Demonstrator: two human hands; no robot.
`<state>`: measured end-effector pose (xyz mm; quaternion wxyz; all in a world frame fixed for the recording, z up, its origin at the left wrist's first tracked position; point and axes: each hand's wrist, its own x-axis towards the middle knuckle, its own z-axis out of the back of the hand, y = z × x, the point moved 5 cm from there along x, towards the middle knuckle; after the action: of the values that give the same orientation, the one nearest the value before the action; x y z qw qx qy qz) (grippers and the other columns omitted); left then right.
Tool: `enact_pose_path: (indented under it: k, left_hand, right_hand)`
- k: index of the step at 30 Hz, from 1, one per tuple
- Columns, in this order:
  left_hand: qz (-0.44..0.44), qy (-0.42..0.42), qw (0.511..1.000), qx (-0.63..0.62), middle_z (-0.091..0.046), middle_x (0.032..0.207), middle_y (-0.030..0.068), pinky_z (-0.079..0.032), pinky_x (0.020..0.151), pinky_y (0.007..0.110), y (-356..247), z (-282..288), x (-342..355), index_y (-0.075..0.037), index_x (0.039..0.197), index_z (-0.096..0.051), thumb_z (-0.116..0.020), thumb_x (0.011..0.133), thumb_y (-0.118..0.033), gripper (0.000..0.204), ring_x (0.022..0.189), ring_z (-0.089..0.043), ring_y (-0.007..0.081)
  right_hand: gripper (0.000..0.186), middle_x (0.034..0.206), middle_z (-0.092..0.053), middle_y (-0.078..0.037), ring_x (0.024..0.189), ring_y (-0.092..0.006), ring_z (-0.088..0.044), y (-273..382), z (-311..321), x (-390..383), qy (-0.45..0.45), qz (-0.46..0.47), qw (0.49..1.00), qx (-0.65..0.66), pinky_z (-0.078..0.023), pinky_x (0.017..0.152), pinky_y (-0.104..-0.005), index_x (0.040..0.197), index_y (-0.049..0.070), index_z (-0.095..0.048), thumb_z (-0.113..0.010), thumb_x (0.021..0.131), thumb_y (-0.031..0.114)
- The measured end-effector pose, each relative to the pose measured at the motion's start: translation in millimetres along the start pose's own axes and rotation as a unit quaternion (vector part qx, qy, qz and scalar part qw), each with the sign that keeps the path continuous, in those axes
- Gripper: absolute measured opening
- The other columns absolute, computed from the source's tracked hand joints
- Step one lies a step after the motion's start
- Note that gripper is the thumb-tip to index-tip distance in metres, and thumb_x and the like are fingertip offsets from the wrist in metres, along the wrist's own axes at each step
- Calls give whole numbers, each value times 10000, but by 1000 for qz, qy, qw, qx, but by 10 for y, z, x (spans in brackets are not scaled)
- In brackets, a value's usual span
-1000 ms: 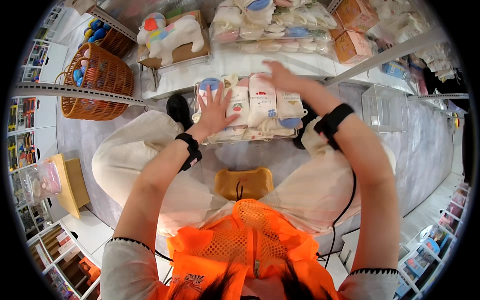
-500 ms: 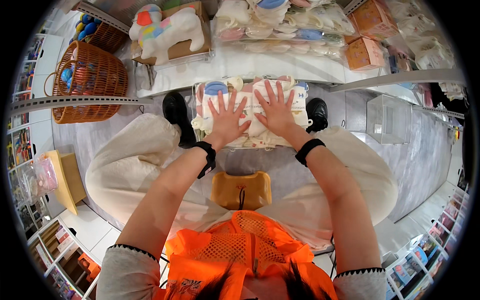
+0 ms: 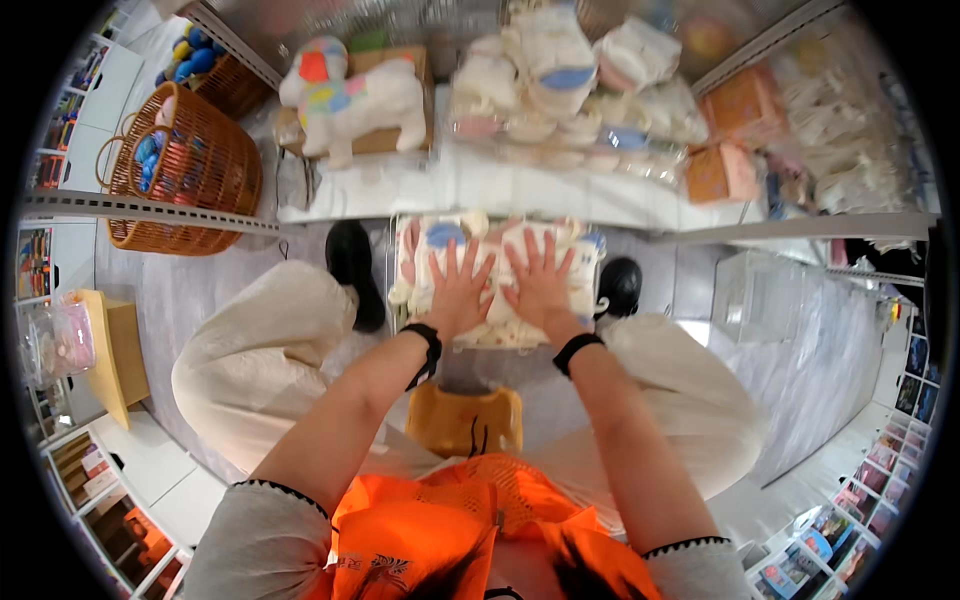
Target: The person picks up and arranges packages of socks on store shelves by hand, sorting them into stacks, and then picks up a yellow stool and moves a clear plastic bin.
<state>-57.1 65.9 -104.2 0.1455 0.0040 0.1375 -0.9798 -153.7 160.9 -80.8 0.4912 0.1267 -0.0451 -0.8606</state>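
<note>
Several folded cream cloth items (image 3: 412, 262) with blue, pink and red patches lie packed in a clear shallow container (image 3: 500, 347) between my feet. My left hand (image 3: 460, 295) rests flat on the left half of the pile, its fingers spread. On the right half, my right hand (image 3: 543, 290) presses palm down, fingers also spread. Neither hand grips anything. The cloth under my palms is hidden. Black bands circle both wrists.
A white shelf (image 3: 360, 196) ahead carries a white plush dog (image 3: 365, 105), bagged cloth goods (image 3: 560, 140) and orange boxes (image 3: 718, 172). A wicker basket (image 3: 190, 170) stands left; a clear bin (image 3: 760, 300) sits right. A yellow stool (image 3: 465, 420) is between my legs.
The view has tilted, so the shelf and the cloth pile appear lower in the picture. Both hands stay spread flat on the pile.
</note>
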Motion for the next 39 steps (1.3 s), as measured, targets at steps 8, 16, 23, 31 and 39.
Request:
enact_pose_path:
  k: [8,16,23,31,39]
  left_hand:
    - [49,142,989,4,-19,1455,151,34,930,686,-100,317,-96,-184,1397,-186,-477,785,-497,747,1291,60,474]
    - [115,199,957,-177,-53,1428,218,-336,955,463,38,1403,266,-122,1395,-123,-460,817,-491,763,1241,-289,407]
    - [38,-272,915,-295,-392,1239,297,-324,974,404,835,3103,1170,66,1250,-336,-541,812,-289,600,1163,-385,400]
    - [260,-490,802,-222,-540,1075,280,-421,874,400,2752,4747,1397,62,1132,-470,-653,641,-345,664,1021,-522,388]
    - [329,-419,814,-230,-582,1023,187,-518,669,367,4055,4931,1825,32,1116,-451,-746,597,-447,766,907,-602,259]
  right_hand:
    - [663,1449,-86,-106,1318,-379,-49,-41,220,-144,7,2,1000,5,-28,985,-640,1372,205,-243,-470,812,478]
    - [486,1256,-430,-168,1142,-312,-420,-399,1376,425,-95,6,945,314,-332,941,-409,1212,64,-457,-442,862,402]
    - [420,1142,-534,-78,971,-178,-547,-586,2787,154,-149,-53,724,671,-417,821,-326,1182,58,-439,-382,914,377]
    - [380,1076,-558,-87,893,-167,-566,-270,3140,182,-200,3,711,674,-427,796,-289,1154,22,-460,-375,923,310]
    - [260,996,-562,-78,840,-148,-555,-89,3028,304,-214,37,787,578,-421,785,-272,1095,-7,-496,-491,856,97]
